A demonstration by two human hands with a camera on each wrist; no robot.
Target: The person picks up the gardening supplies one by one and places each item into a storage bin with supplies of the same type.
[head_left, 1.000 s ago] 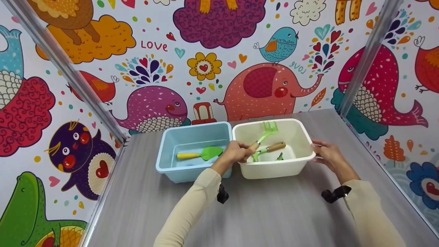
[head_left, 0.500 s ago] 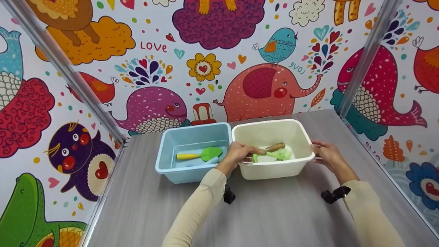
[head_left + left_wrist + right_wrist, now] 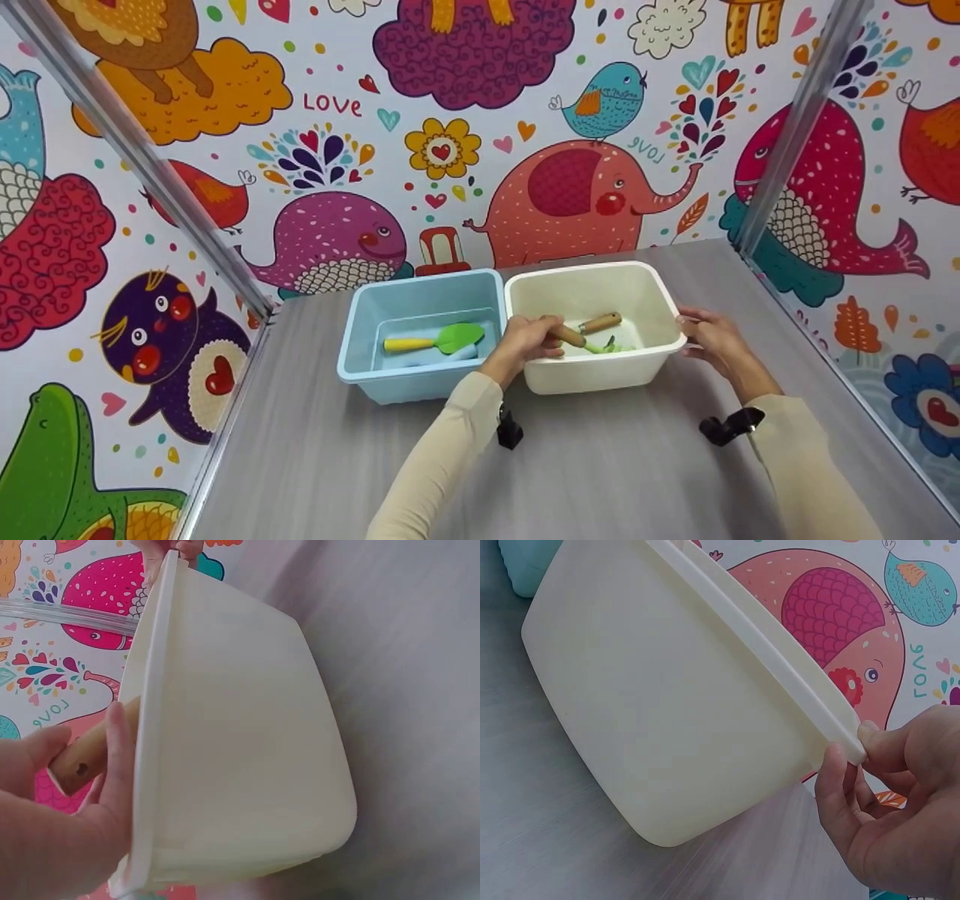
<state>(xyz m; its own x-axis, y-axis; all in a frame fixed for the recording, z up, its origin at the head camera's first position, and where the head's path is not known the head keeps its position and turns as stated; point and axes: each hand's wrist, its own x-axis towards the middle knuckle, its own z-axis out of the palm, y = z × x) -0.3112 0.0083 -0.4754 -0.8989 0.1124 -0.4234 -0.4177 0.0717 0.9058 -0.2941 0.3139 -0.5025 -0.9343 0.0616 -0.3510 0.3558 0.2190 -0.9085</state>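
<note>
My left hand (image 3: 525, 341) grips a small garden fork (image 3: 568, 334) by its wooden handle, over the near left part of the white basin (image 3: 600, 371). The handle slants down to the right, its green head low inside. In the left wrist view, thumb and fingers lie on either side of the handle (image 3: 94, 754), right at the rim. A second wooden-handled tool (image 3: 601, 322) lies in the same basin, its green head hidden. My right hand (image 3: 716, 345) pinches the basin's right rim; the right wrist view shows thumb and fingers around the corner edge (image 3: 847, 746).
Left of the white basin stands a light blue basin (image 3: 346, 352). In it lie a green trowel (image 3: 459, 337) with a yellow handle and a pale blue object (image 3: 463, 352). Both basins stand on a grey table (image 3: 600, 465) before a patterned wall (image 3: 442, 75).
My left hand has lowered the fork: its green tines stood above the basin, then swung down inside, and the handle now tilts downward. My right hand has stayed on the rim.
</note>
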